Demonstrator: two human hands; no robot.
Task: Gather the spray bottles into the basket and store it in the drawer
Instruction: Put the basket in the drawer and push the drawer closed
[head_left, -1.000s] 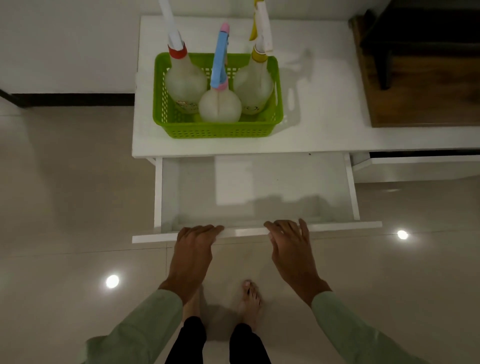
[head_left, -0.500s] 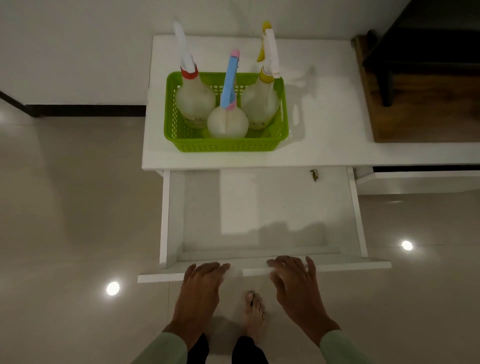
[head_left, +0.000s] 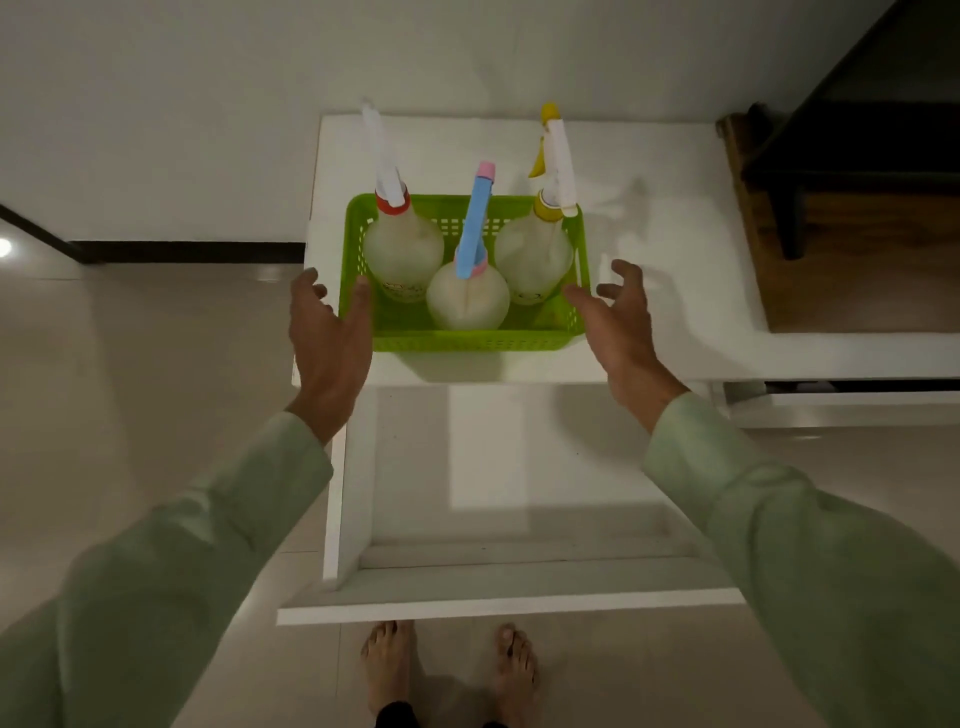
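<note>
Both hands have left the drawer front, where they rested a moment ago, and now reach up to the basket. At the basket's left end is the left hand (head_left: 330, 332), spread open, its thumb at or over the near corner of the rim and its fingers outside the wall; I cannot tell whether it presses yet. Just off the right end, the right hand (head_left: 618, 317) is open too, with fingers splayed; its thumb tip is close to the rim and nothing is gripped.

Between them the green basket (head_left: 467, 340) stands on the white cabinet top (head_left: 675, 291), near its front edge. Three spray bottles stand upright in it: one with a red collar (head_left: 402, 249), one with a blue trigger (head_left: 467, 296), one with a yellow collar (head_left: 532, 254). Gathering looks done.

Below, the drawer (head_left: 509, 603) is pulled well out and looks bare. Left to do, by my judgement: close both hands on the basket, lower it in, and push the drawer shut.
</note>
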